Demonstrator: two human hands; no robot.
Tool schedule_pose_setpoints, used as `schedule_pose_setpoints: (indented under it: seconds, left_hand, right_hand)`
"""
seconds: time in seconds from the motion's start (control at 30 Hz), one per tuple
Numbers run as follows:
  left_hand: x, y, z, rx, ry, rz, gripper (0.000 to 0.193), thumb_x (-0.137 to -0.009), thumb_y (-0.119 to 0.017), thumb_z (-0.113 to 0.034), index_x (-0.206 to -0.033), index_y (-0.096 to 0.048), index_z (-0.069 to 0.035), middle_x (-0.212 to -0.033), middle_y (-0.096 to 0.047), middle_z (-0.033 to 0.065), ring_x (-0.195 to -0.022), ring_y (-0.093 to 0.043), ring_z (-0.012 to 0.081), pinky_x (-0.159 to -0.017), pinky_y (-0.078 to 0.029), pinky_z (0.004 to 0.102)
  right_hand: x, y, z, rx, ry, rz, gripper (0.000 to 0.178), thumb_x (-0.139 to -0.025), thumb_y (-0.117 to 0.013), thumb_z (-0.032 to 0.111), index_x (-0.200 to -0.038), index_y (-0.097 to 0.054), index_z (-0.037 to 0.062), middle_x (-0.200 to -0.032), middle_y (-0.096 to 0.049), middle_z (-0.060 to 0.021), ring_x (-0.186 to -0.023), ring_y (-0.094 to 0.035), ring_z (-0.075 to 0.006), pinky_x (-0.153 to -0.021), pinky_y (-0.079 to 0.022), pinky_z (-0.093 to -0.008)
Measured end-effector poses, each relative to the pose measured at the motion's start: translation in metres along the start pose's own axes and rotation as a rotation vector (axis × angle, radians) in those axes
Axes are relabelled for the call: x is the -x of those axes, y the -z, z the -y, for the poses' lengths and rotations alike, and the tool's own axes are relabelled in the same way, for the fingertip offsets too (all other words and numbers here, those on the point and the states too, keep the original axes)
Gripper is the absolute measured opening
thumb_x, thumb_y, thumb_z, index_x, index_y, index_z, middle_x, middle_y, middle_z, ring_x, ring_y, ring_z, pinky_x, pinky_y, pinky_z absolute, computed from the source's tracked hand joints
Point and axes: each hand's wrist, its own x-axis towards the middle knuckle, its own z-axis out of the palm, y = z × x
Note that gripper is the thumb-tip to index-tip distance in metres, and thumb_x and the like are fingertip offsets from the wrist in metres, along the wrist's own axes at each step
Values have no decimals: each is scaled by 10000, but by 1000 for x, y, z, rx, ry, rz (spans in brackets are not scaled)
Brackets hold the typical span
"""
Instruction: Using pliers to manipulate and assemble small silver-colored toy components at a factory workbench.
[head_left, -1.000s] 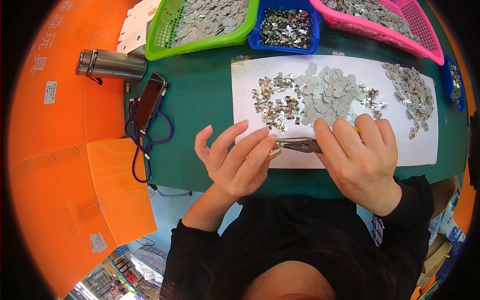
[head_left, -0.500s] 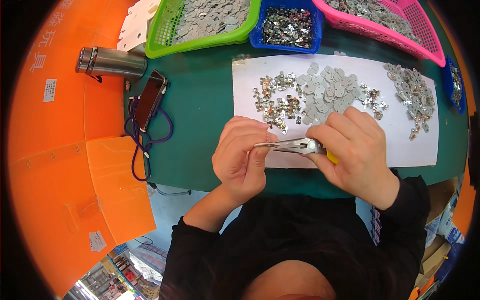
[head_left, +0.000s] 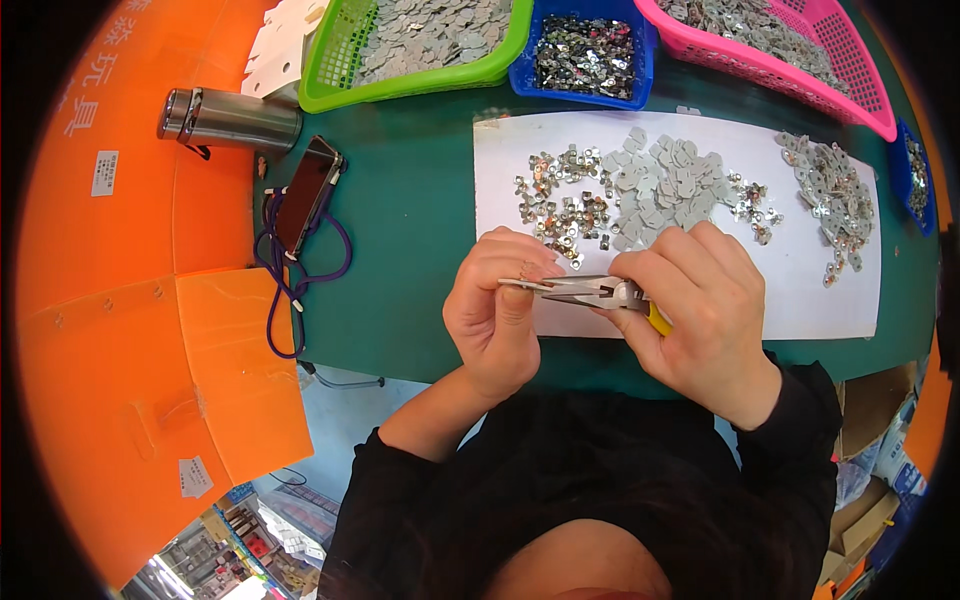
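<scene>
My right hand [head_left: 705, 315] is closed around the yellow handles of long-nose pliers [head_left: 618, 294]. Their metal jaws point left, with the tips at a small flat grey piece [head_left: 516, 284]. That piece is pinched between the thumb and fingers of my left hand [head_left: 495, 325]; its far side is hidden by the fingers. Just beyond my hands, a pile of flat grey pieces [head_left: 668, 190] lies on a white sheet [head_left: 600, 322]. Small shiny metal clips [head_left: 572, 215] are scattered left of that pile, and more clips [head_left: 752, 208] lie right of it.
A heap of assembled-looking grey pieces [head_left: 835, 195] is on the sheet's right. Behind stand a green basket [head_left: 420, 87], a blue bin [head_left: 580, 96] and a pink basket [head_left: 790, 98], all filled. To the left are a steel flask [head_left: 240, 118] and a phone [head_left: 305, 200] with a purple cord.
My left hand has shifted slightly right, and the pliers and grey piece stay together between my hands. The whole view has moved a little, sliding the table things slightly right.
</scene>
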Motion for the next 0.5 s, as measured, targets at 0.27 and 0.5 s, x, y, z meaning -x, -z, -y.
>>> schedule_pose_setpoints:
  seconds: [0.27,0.5]
  left_hand:
    - [1,9,7,-57,-120,30,171,-1000,-536,-163,-903,-599,-36,-903,-676,93,-866,-592,253,-752,-458,359]
    - [-20,26,-8,-403,-127,279,89,-911,-627,-103,-925,-689,-40,-920,-715,65,-914,-602,279,-811,-474,371]
  right_hand:
    - [4,3,-3,154,81,36,406,-504,-788,117,-876,-625,116,-759,-489,-40,-668,-483,-249,-577,-391,-365]
    - [4,7,-8,164,45,117,324,-560,-787,118,-807,-578,108,-757,-498,-51,-672,-493,-258,-573,-398,-372]
